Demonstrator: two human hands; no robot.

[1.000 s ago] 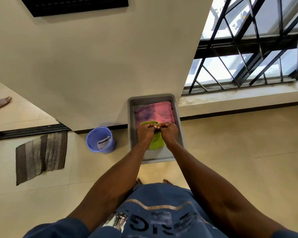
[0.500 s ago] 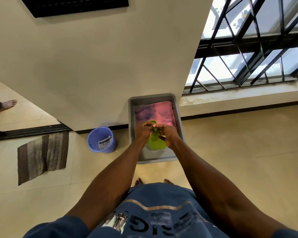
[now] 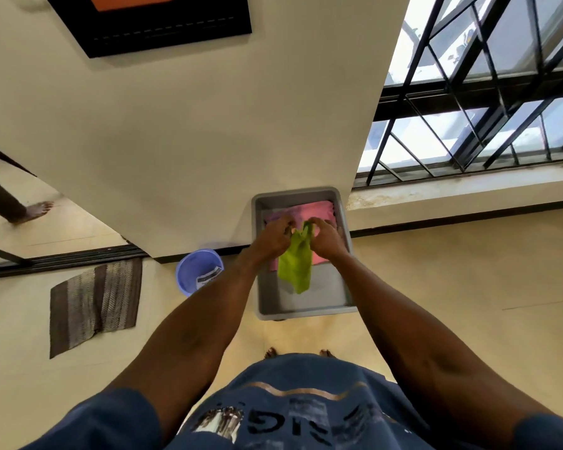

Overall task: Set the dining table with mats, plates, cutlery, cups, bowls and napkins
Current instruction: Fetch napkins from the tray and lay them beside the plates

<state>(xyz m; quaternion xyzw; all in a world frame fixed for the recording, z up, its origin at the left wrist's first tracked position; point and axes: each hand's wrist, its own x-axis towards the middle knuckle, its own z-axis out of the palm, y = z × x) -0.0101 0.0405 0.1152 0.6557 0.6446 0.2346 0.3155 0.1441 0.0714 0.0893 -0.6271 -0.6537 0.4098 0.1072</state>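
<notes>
A grey plastic tub [image 3: 306,311] stands on the floor against the wall, with a pink cloth [image 3: 319,211] lying in its far half. A green napkin [image 3: 295,264] hangs down above the tub. My left hand [image 3: 272,237] and my right hand [image 3: 327,237] both pinch its top edge, close together, fingers curled. The napkin's lower corner dangles over the tub's bare near half.
A blue bucket [image 3: 197,269] with a label inside stands left of the tub. A striped brown floor mat [image 3: 95,303] lies further left. Another person's bare foot [image 3: 35,211] is at far left. A barred window [image 3: 475,102] fills the upper right. My own toes show just behind the tub.
My hands have lifted the green napkin up out of the tub, so it now hangs lengthwise below them. The view has tilted up slightly.
</notes>
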